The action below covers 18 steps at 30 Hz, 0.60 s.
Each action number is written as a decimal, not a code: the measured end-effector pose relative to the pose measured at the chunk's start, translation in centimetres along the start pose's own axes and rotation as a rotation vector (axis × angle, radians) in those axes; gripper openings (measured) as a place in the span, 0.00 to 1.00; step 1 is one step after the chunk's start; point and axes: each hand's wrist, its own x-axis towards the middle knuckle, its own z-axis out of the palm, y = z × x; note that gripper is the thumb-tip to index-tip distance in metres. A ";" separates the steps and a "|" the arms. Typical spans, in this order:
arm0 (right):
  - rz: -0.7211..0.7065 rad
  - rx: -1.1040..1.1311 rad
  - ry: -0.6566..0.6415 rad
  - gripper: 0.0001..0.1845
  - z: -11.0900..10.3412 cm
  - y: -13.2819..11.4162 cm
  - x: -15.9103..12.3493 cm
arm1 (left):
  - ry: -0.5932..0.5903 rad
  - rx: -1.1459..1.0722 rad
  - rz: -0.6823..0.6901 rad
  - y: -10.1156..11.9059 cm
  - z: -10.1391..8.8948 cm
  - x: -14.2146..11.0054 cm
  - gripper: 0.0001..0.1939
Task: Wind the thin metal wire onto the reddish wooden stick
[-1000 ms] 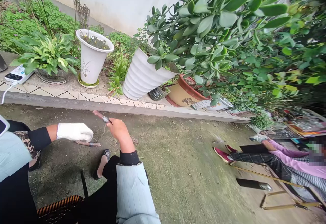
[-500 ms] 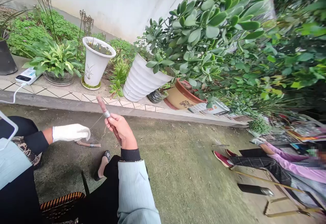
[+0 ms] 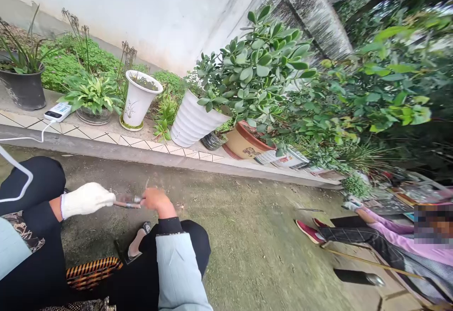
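Observation:
My left hand (image 3: 88, 200), in a white knit glove, is closed with its fingertips around the end of a thin brown stick (image 3: 122, 204). The stick points right and has a band of silvery wire near its far end. My bare right hand (image 3: 157, 200) is closed close beside it, back of the hand upward. From its fingers a second stick with a wire winding (image 3: 135, 199) points left toward the glove, blurred by motion. Both sticks lie almost side by side between my hands. The fine wire between them cannot be made out clearly.
Potted plants line a tiled ledge, among them a white pot (image 3: 139, 98) and a ribbed white planter (image 3: 194, 120). A white device (image 3: 57, 112) with a cable stands there. A woven basket (image 3: 92, 273) is below me. At right sits another person in red shoes (image 3: 309, 231).
My right hand has come down and turned, so its wire-wound stick, upright before, now points left beside the gloved hand. The left hand has shifted slightly lower. The view has tilted a little.

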 end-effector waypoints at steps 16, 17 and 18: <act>-0.190 0.561 0.482 0.11 -0.3 2.6 0.1 | -0.116 -0.196 -0.049 1.9 1.3 2.4 0.17; -0.142 0.415 0.492 0.12 -0.2 2.6 0.2 | -0.096 -0.153 -0.024 1.8 1.3 2.4 0.17; -0.105 0.271 0.453 0.12 -0.1 2.6 0.2 | -0.070 -0.111 0.001 1.7 1.3 2.5 0.17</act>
